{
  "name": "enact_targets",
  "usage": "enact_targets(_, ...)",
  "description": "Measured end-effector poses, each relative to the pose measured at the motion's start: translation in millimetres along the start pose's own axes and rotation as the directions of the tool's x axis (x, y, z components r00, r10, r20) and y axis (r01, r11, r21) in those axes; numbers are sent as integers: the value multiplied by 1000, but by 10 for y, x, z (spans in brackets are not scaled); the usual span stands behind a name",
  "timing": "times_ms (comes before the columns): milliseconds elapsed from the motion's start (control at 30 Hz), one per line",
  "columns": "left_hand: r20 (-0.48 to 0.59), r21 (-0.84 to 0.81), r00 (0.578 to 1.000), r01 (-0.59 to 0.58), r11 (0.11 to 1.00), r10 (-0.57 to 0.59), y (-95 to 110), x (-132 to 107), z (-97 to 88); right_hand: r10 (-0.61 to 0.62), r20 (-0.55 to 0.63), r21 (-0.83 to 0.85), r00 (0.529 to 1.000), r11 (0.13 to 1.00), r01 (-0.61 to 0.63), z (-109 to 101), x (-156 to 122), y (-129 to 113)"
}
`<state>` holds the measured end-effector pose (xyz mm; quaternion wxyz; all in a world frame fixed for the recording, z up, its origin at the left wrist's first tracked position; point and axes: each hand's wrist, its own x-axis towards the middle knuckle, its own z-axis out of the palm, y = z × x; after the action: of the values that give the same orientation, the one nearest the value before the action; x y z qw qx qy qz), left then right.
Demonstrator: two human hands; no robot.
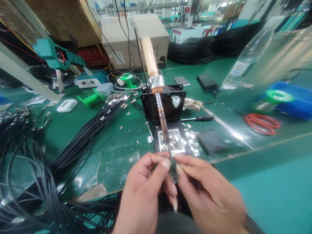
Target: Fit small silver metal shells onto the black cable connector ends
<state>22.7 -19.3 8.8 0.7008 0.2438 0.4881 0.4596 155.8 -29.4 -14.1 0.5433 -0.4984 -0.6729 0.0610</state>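
Observation:
My left hand [143,191] and my right hand [207,191] meet at the table's near edge, thumbs and forefingers pinched together on a small piece I cannot make out, right under the tip of a soldering iron. The soldering iron [156,87] has a wooden handle and leans in a black stand [165,104], its shaft sloping down toward my fingers. Below it lies a small black jig plate [174,143] with shiny metal bits on it. A bundle of black cables [83,139] with metal ends runs across the left side.
Red-handled scissors [262,123], a blue tray [294,100] with a green solder spool [278,96], a dark sponge [212,141], a screwdriver [198,119], a phone [207,83], a clear bottle [248,55] and a beige box unit [136,39] stand around.

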Motion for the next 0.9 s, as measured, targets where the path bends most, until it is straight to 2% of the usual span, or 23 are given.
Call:
enact_targets(467, 7, -5, 1000, -13, 1000, 13, 5, -16, -7, 19, 12, 5, 1000, 1000, -19, -16, -7, 10)
enact_targets(900, 10, -8, 1000, -25, 1000, 25, -10, 2, -23, -34, 29, -5, 999, 999, 34, -31, -28, 41)
